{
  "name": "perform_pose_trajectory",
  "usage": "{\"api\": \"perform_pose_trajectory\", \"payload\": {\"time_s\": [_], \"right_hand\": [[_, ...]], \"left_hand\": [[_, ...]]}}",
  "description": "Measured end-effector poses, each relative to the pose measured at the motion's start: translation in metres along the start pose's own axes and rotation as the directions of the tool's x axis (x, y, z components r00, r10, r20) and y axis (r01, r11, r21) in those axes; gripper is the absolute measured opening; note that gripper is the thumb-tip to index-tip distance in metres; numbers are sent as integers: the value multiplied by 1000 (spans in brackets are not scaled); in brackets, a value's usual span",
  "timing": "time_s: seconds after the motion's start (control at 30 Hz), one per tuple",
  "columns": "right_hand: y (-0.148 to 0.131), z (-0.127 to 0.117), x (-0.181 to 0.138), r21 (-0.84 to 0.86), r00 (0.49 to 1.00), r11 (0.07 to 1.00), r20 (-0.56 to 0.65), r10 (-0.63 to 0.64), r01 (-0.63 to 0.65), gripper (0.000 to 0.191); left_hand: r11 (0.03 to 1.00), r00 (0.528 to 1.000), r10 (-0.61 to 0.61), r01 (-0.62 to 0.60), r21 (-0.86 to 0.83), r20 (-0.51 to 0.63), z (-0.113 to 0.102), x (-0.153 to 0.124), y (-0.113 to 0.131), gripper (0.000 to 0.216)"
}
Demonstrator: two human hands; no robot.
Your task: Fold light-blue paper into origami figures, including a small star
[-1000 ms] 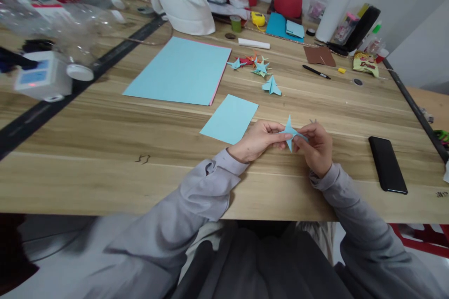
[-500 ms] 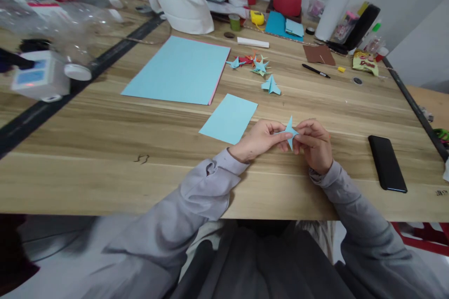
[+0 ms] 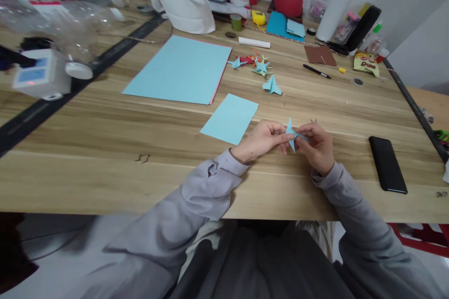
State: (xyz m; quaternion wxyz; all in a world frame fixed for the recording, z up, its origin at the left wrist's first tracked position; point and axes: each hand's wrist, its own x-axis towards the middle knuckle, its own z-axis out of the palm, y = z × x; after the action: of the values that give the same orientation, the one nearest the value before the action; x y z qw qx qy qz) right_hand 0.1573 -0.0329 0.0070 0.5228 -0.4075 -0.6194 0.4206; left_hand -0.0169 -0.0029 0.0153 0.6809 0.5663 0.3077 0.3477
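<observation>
Tilted slightly since half a second ago, the folded blue paper (image 3: 289,127) is held right of the small blue sheet (image 3: 229,119), long axis running away from the body. Left hand (image 3: 263,138), nearer that sheet, pinches the paper's middle; right hand (image 3: 318,147) grips the point farthest from the sheet.

The person wears a pale lavender-grey cloth left sleeve (image 3: 206,191), loose and gapped near its cuff, and a matching right sleeve (image 3: 352,203), bunched at the wrist. Dark grey cloth (image 3: 270,266) covers the torso. The left hand (image 3: 261,140) and right hand (image 3: 318,149) are bare.
</observation>
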Motion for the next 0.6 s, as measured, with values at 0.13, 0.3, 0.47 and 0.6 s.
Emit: {"api": "perform_pose_trajectory", "payload": {"time_s": [0.13,0.3,0.47,0.6], "right_hand": [[1,-2,3,24,997,997,22,75,-76,28],[3,-1,5,-4,991,994,85,107,-107,39],[5,-3,3,-53,983,995,159,87,-80,38],[8,-4,3,-172,984,984,164,64,-35,39]], "left_hand": [[1000,1000,10,-9,14,-5,-1,0,0,40],[999,1000,2,-1,33,-20,-1,1,0,43],[1000,1000,-7,7,2,-3,-1,1,1,45],[1000,1000,-21,21,-15,-8,-1,2,-1,47]]}}
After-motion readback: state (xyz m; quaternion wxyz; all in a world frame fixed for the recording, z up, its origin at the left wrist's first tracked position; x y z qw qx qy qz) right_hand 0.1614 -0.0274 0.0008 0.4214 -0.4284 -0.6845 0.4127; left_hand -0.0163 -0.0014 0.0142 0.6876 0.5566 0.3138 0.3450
